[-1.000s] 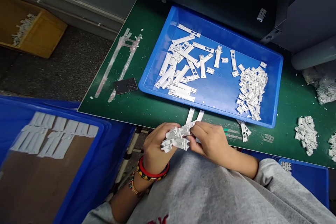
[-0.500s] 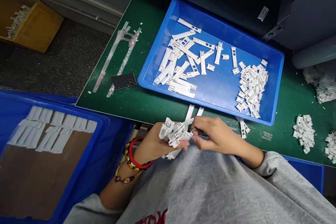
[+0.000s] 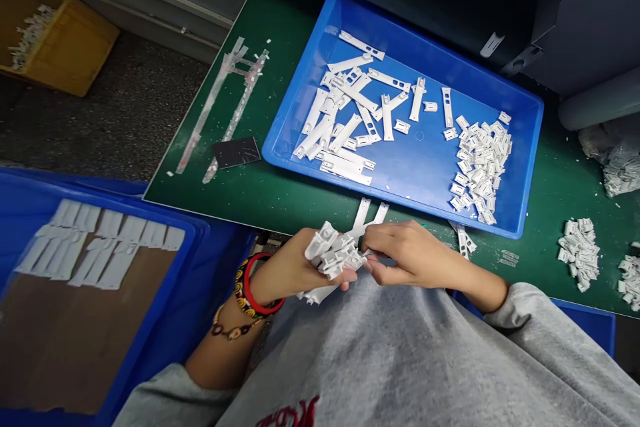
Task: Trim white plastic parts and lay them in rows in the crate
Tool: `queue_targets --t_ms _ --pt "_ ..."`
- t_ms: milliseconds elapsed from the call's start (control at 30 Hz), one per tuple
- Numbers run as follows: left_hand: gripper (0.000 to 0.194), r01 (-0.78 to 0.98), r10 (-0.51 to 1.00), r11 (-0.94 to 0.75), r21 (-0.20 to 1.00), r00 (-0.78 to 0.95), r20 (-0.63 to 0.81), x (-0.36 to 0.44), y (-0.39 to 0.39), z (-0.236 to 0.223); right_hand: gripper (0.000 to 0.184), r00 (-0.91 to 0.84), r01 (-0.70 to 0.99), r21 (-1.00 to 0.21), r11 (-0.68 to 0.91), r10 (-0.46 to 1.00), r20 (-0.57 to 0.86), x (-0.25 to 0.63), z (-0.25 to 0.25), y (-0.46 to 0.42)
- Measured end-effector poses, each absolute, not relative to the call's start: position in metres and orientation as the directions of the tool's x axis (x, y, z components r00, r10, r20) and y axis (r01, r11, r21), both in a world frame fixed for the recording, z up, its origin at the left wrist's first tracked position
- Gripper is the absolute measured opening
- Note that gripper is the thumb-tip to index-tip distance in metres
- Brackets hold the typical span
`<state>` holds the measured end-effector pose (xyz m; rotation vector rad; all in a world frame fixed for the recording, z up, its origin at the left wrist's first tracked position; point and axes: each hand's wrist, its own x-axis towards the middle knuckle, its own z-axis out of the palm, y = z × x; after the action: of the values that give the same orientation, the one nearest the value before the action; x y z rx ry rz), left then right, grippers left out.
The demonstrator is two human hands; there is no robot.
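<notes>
A bundle of white plastic strips (image 3: 327, 250) fills my left hand (image 3: 293, 265), whose fingers are wrapped round it close to my body. Beside the bundle's right side, my right hand (image 3: 407, 253) pinches with thumb and forefinger at a small piece by the bundle's ends; what exactly it holds is too small to make out. Just beyond both hands, two white strips (image 3: 361, 215) stick out over the table edge. Ahead stands a blue tray (image 3: 400, 177), with loose white strips (image 3: 350, 93) on its left and small white clips (image 3: 483, 167) heaped on its right.
On the green table (image 3: 215, 197) lie a black plate (image 3: 237, 152) and strips of tape (image 3: 215, 107). Piles of small white parts (image 3: 579, 250) rest at the right. Lower left, a blue crate (image 3: 195, 240) holds cardboard (image 3: 60, 340) with rows of white strips. A yellow bin (image 3: 95, 47) is on the floor.
The hands stay close together at the bundle, which has tilted slightly and shifted a little left. The left wrist has moved slightly left. The tray's contents look the same.
</notes>
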<state>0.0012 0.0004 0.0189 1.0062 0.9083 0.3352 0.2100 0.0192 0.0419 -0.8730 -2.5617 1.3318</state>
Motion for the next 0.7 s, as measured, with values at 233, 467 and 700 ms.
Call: queue_targets --t_ms 233,467,700 --pt "0.014 0.118 0.625 0.556 0.823 0.592 -0.508 0.002 -0.001 0.015 0.023 -0.844 0.414 -0.809 0.418 0.510 -0.168 0.211 0.038 0.021" --pt "0.015 0.086 0.651 0.540 0.838 0.589 -0.479 0.001 -0.003 0.008 0.025 -0.827 0.433 -0.791 0.433 0.540 -0.157 0.210 0.030 0.016" --pt "0.017 0.059 0.668 0.551 0.832 0.567 -0.483 0.001 -0.006 0.005 0.026 -0.822 0.427 -0.783 0.452 0.554 -0.129 0.209 0.026 0.014"
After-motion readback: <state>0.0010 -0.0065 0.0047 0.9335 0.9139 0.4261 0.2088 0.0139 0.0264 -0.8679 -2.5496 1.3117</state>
